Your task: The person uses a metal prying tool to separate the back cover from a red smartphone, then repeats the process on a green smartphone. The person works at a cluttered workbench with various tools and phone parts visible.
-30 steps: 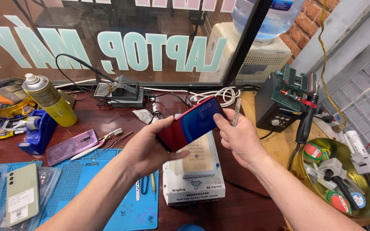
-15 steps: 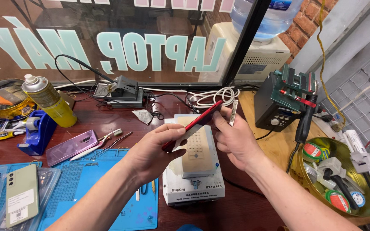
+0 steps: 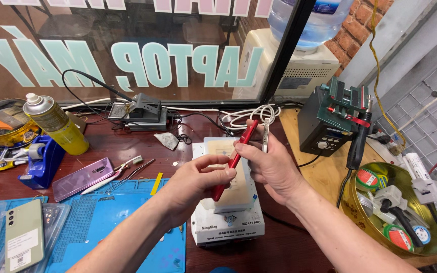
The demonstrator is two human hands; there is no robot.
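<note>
Both hands are holding a red phone [image 3: 233, 162] edge-on over the white heating box [image 3: 227, 202] in the middle of the bench [image 3: 127, 146]. The left hand [image 3: 193, 184] is pinching the phone's lower end, its fingers [image 3: 217, 174] closing on the thin edges. The right hand [image 3: 271, 167] is gripping the upper end and, at the same time, is holding a pair of metal tweezers [image 3: 265, 135] upright against the thumb side.

As a judgement, the main risk is slipping: the phone is being carried only by its narrow edges, so a loosening pinch could be dropping it onto the box or the hard bench below. The tweezers are sharing the right hand's grip just beside the phone, so their tips could be scratching the glass or the red back if the hand is twisting. If the box's pale top plate is hot, which cannot be told, fingers working just above it could be getting burned.

To the right, a soldering station [image 3: 330, 124] is standing well apart from the hands. To the left, a purple phone [image 3: 83, 178] and a blue mat [image 3: 107, 222] are lying nearer the person, and a yellow spray can [image 3: 56, 124] is standing at the far left.
</note>
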